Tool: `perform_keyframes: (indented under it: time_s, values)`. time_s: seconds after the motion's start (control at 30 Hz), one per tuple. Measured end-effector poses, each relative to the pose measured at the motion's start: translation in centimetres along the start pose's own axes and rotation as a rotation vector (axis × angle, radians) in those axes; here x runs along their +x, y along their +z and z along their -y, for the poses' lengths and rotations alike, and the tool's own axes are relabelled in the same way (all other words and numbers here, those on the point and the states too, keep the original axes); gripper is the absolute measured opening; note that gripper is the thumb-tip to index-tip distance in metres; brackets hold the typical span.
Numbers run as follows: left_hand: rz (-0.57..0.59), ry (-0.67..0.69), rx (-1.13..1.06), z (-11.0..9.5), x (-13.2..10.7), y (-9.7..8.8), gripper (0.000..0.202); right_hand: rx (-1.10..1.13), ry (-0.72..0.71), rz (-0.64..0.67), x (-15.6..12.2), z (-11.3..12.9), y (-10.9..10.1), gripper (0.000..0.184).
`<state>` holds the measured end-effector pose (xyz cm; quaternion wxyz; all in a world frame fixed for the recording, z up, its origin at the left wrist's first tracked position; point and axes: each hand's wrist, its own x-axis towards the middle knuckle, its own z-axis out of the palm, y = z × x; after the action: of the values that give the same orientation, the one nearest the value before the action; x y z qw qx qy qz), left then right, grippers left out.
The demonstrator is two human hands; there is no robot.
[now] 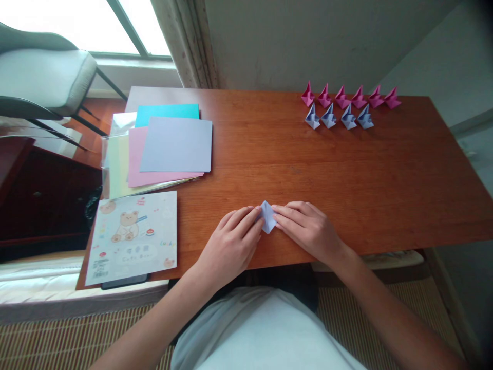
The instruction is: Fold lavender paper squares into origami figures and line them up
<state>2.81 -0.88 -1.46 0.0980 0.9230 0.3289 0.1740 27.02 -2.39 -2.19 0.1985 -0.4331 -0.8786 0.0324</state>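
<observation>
A small piece of folded pale-blue origami paper (pixel 267 218) lies on the table near its front edge, shaped like a narrow diamond. My left hand (pixel 236 239) has its fingers pressed together on the paper's left side. From the right, my right hand (pixel 308 229) pinches the opposite side with fingers close together. The paper's lower layers and both thumbs are hidden under my fingers. At the far right of the table stand a row of several pink folded paper figures (pixel 341 97) and, in front of it, several pale-blue folded figures (pixel 348 117).
To the left, a stack of coloured paper with a grey-blue sheet (pixel 177 145) on top rests on the wooden table (pixel 254 139). Nearer is a booklet with a bear picture (pixel 133 236), a dark flat device (pixel 125 281) partly under it. A chair (pixel 46 77) stands beyond the left edge.
</observation>
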Motion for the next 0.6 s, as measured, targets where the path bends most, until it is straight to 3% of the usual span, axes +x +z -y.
perform_keyframes:
  time_s: [0.6]
  values:
    - [-0.052, -0.034, -0.042, 0.15, 0.37, 0.46, 0.024, 0.037, 0.056, -0.013, 0.21, 0.63, -0.22, 0.024]
